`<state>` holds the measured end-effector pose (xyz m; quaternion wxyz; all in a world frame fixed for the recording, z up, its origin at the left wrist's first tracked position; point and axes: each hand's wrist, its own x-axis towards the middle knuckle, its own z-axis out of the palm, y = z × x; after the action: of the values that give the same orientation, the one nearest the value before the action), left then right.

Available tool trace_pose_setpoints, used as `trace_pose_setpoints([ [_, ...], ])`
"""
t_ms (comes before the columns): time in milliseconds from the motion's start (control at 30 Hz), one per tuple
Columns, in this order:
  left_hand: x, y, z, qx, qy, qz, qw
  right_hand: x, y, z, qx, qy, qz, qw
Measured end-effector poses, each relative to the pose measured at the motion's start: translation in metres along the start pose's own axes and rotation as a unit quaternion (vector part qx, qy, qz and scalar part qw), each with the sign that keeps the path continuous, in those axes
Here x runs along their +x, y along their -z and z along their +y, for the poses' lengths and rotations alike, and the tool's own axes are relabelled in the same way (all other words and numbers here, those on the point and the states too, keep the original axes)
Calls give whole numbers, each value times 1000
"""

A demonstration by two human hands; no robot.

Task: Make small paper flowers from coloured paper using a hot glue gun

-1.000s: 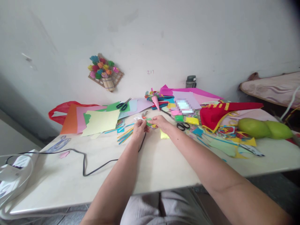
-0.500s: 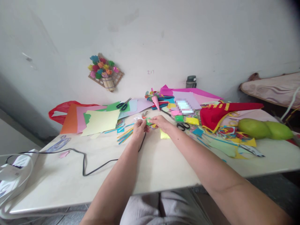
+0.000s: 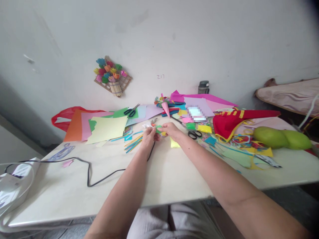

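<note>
My left hand and my right hand meet over the middle of the white table. Both pinch a small green paper piece between their fingertips. A yellow paper scrap lies just under my right wrist. Thin blue and orange paper strips lie left of my left hand. A black cable runs from below my left hand toward the left edge.
Coloured paper sheets and black scissors lie at the back left. More scissors, red cloth, paper scraps and two green fruits fill the right. A paper flower craft hangs on the wall. A white device sits far left.
Both hands stay together on the green paper piece with only slight finger movement. The view has shifted a little.
</note>
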<state>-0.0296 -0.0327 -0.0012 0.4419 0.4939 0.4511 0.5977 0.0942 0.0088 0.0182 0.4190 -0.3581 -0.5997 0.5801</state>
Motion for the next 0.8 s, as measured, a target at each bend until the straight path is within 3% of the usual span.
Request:
trace_pose_setpoints([
  [200,-1,0,-1,16,1,-13,1000,0,0,-1,-1,6,18,1000],
  [400,0,0,-2,16,-13,-3,1000,0,2,-2,5,-13,-22,1000],
  [800,0,1,2,3,11,-9,1000,4,5,4,14,31,37,999],
])
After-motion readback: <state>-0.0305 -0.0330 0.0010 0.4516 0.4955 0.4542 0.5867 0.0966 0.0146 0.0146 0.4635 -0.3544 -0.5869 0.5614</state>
